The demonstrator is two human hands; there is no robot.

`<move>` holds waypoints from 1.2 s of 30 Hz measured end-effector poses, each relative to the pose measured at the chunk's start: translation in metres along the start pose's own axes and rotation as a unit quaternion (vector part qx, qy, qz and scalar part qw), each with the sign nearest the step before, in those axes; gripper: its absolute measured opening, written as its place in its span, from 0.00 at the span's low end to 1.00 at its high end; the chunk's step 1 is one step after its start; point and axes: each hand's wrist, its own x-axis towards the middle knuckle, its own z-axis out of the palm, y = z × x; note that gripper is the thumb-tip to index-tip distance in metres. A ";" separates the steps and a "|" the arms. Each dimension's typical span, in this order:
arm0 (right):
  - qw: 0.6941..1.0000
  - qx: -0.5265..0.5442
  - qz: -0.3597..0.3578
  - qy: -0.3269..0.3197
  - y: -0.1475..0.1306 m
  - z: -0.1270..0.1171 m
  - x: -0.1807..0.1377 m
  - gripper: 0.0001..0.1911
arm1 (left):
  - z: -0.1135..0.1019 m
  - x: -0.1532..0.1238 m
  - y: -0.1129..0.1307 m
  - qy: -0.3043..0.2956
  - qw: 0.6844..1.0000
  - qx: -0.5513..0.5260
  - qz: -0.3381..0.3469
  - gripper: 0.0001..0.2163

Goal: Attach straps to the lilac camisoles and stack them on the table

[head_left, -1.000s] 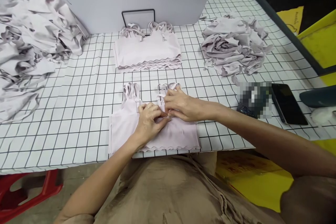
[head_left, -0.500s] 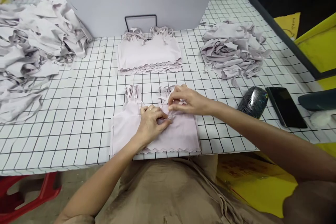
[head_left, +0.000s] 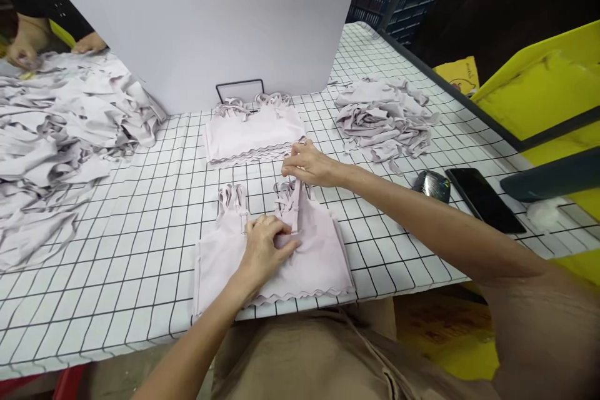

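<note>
Okay, strap (head_left: 296,206) now pulled straight, away from the top (head_left: 319,253), pinched in right hand (head_left: 312,165); top held flat under left hand (head_left: 265,250).

Soft matt cloth on a smooth checked table cover

The pale pink top (head_left: 309,250) looked smooth-knit; the phone (head_left: 484,199) at right was glossy black.

Our left hand (head_left: 265,250) covers the middle of the top (head_left: 323,250), so we cannot tell whether its fingers pinch the cloth. Our right hand (head_left: 309,165) hides the end of the strap (head_left: 295,206) it pinches. The left edge cuts off the cloth heap (head_left: 51,156). The board (head_left: 210,19) hides all but a co-worker's hand (head_left: 89,44).
</note>
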 end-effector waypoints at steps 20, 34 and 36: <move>0.972 0.074 0.081 0.209 -0.140 0.039 -0.062 0.06 | -0.024 -0.030 0.069 -0.038 0.899 -0.437 -0.006 0.41; 0.919 -0.075 0.369 0.121 -0.015 -0.070 -0.075 0.14 | -0.030 -0.016 0.054 0.022 0.928 0.071 0.365 0.37; 0.894 -0.127 0.409 0.132 0.024 -0.094 -0.084 0.11 | -0.039 -0.013 0.052 0.068 0.937 0.060 0.338 0.34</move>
